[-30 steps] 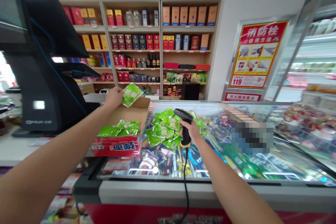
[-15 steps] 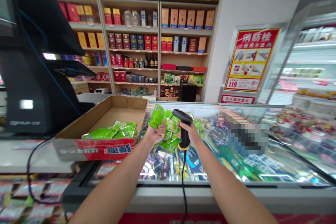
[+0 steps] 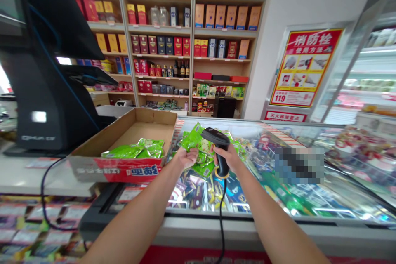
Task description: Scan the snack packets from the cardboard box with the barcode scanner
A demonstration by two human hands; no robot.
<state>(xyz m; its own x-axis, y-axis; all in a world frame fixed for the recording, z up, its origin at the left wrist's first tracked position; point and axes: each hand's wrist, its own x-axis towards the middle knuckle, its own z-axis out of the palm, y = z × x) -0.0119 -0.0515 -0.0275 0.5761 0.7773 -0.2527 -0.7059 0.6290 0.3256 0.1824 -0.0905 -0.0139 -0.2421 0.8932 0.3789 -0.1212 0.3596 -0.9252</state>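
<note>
Between the fingers of my left hand (image 3: 187, 157) is a green snack packet (image 3: 192, 137), tilted upward. My right hand (image 3: 229, 155) is wrapped round the handle of a black barcode scanner (image 3: 215, 137), its head pointing left toward the packet. The scanner's cord (image 3: 222, 218) hangs down over the freezer's front. Under and behind my hands, more green packets (image 3: 204, 169) lie in a loose pile on the freezer's glass top (image 3: 247, 121). My hands and the scanner hide part of that pile.
An open cardboard box (image 3: 123, 169) with several green packets (image 3: 133, 150) stands to the left. Beside it a black checkout terminal (image 3: 46, 90) rises from the white counter (image 3: 21, 177). Shelves of boxed goods (image 3: 161, 45) line the back wall, and a red notice (image 3: 306, 68) hangs at right.
The packet in my left hand has turned from facing upright to leaning right, nearer the scanner. My right hand still grips the scanner, and the whole view has shifted slightly.
</note>
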